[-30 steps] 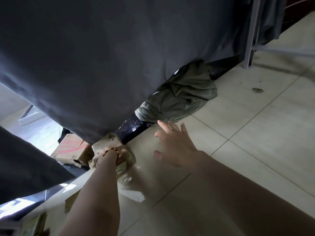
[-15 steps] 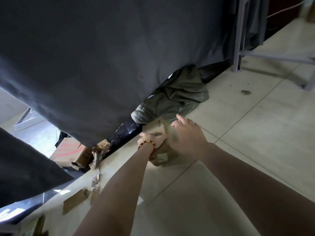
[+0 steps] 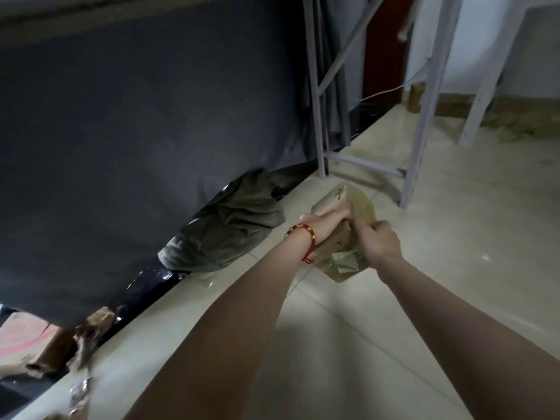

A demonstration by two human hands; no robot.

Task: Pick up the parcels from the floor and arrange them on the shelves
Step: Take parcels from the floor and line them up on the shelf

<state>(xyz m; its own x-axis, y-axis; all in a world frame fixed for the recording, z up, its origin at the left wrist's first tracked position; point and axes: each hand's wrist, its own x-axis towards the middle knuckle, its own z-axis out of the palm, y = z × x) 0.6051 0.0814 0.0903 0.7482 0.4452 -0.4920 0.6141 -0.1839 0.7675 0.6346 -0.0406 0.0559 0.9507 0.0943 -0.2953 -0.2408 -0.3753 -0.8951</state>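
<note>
A small brown cardboard parcel (image 3: pixel 353 207) wrapped in clear tape is lifted off the tiled floor between both hands. My left hand (image 3: pixel 325 225), with a red bead bracelet at the wrist, grips its left side. My right hand (image 3: pixel 380 242) grips its right lower side. A green-grey bag parcel (image 3: pixel 230 228) lies on the floor by the dark curtain. A black plastic-wrapped parcel (image 3: pixel 145 294) lies next to it. A torn brown box with red print (image 3: pixel 27 344) sits at the lower left.
A dark grey curtain (image 3: pixel 136 131) hangs over the left half of the view. A grey metal shelf frame (image 3: pixel 421 140) stands on the floor behind the held parcel. Torn cardboard scraps (image 3: pixel 91 331) lie at the curtain's hem. Pale tiles stretch to the right.
My left hand pulled the brown parcel out from the curtain's edge, my right hand joined it, and both raised it off the floor to the right. The view tilted up toward the shelf frame.
</note>
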